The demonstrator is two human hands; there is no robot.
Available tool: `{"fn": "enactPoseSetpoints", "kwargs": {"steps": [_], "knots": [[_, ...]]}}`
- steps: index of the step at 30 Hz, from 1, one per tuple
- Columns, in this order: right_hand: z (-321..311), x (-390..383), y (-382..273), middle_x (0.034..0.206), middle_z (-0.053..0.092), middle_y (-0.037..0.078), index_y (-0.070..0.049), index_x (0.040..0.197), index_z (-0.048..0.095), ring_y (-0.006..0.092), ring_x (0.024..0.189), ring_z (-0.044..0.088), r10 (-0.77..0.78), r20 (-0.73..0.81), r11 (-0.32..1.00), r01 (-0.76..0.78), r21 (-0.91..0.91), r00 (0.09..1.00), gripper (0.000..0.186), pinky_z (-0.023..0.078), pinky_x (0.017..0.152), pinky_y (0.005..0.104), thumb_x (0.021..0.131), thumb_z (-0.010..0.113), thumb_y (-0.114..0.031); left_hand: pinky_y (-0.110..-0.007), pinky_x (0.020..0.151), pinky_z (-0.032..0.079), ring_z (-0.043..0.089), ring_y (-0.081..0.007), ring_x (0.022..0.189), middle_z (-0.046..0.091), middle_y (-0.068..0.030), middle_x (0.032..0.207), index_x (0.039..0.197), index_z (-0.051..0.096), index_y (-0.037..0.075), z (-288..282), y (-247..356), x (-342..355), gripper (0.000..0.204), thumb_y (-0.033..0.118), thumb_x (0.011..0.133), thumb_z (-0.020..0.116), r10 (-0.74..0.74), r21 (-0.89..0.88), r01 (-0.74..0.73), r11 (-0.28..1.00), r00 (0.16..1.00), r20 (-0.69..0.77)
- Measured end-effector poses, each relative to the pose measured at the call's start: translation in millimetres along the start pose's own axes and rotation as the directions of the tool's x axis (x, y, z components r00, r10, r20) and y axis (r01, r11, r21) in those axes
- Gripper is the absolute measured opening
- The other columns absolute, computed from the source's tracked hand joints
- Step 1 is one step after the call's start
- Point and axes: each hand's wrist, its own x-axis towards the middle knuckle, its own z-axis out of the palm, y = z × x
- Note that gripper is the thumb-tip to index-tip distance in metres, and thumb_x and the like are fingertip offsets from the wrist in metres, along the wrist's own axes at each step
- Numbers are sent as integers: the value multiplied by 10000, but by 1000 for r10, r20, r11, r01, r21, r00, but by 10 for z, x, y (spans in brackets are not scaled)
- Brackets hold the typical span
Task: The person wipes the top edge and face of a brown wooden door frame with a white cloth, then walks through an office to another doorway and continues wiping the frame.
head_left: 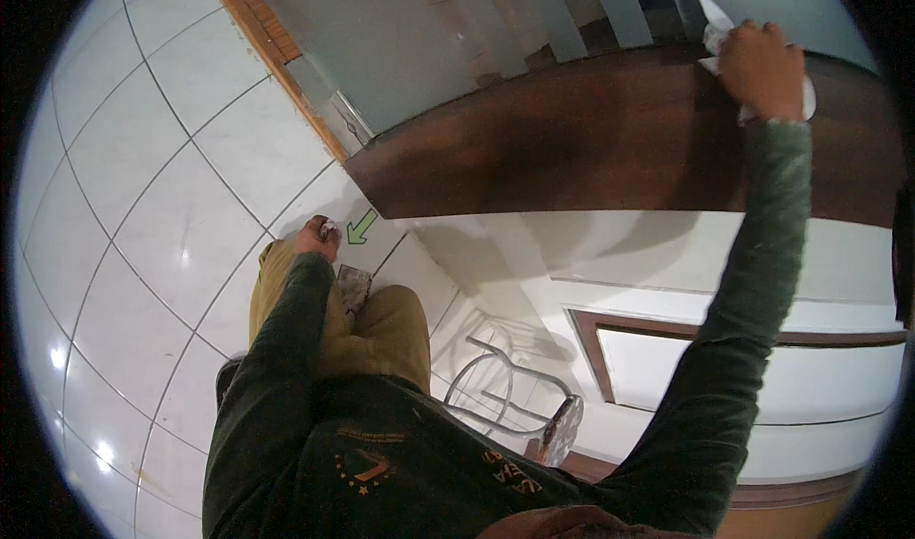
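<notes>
My right hand (761,70), at the far right, is closed on a crumpled white sheet (711,10), likely paper. The sheet lies where a frosted glass panel (410,39) meets a dark brown wooden board (572,129); its ends stick out on both sides of my fingers. Low at the left, my left hand (316,239) hangs above the tiles beside my knee. Its fingers curl round a small crumpled whitish piece (330,228), mostly hidden in the palm.
A metal-framed chair (505,391) with a patterned seat stands behind me on the right. White tiles (133,205) cover the floor at left. A green arrow mark (362,226) shows near my left hand. A brown-framed white door (658,367) is at the lower right.
</notes>
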Motion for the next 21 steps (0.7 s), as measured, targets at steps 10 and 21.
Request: {"fn": "enactPoseSetpoints", "kwargs": {"steps": [10,21], "knots": [[217,-322,-3513,790,590,171,-3,740,657,297,843,509,-139,-20,632,104,768,990,194,380,688,468,683,604,-181,-425,762,471,587,-353,871,603,-185,963,990,579,35,-100,143,5,305,212,741,580,83,122,-81,989,996,-16],[75,30,-1917,829,617,78,-103,769,666,232,892,525,-426,42,720,311,620,904,210,367,716,400,679,618,-286,-437,720,477,591,-380,840,598,-196,942,998,568,39,-211,214,188,316,216,737,549,54,168,-58,984,998,32]]}}
